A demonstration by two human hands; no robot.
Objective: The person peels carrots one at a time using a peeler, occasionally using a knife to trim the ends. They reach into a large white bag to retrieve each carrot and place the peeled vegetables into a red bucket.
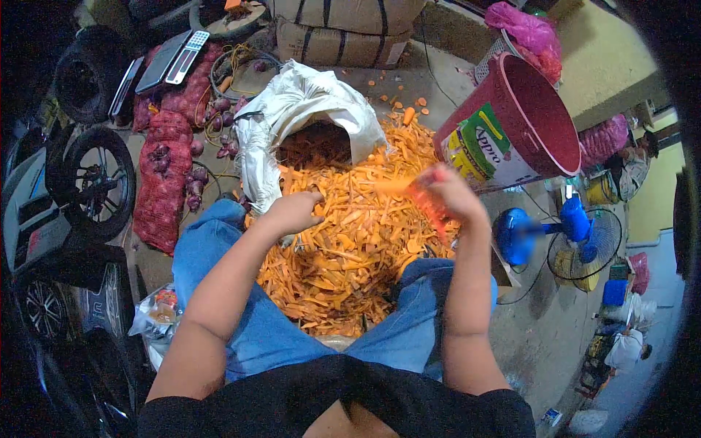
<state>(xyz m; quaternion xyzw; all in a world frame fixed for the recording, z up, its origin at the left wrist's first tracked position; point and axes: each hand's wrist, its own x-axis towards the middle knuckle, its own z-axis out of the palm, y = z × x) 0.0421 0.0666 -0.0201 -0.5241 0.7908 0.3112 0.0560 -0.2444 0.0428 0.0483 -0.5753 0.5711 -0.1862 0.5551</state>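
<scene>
A wide heap of orange carrot peelings lies between my knees and spills from the mouth of a white woven sack. My left hand reaches low over the heap's left side, thumb and forefinger apart, fingertips among the peelings. Raised over the right side, my right hand is closed round a bright red object smeared by motion; its exact kind I cannot tell. An orange, blurred strip shows just left of those fingers.
A red bucket with a label stands tilted at the right, near a blue fan. Red net bags of onions lie at the left beside a motorbike wheel. Strapped cartons are behind the sack. Carrot pieces lie on the floor.
</scene>
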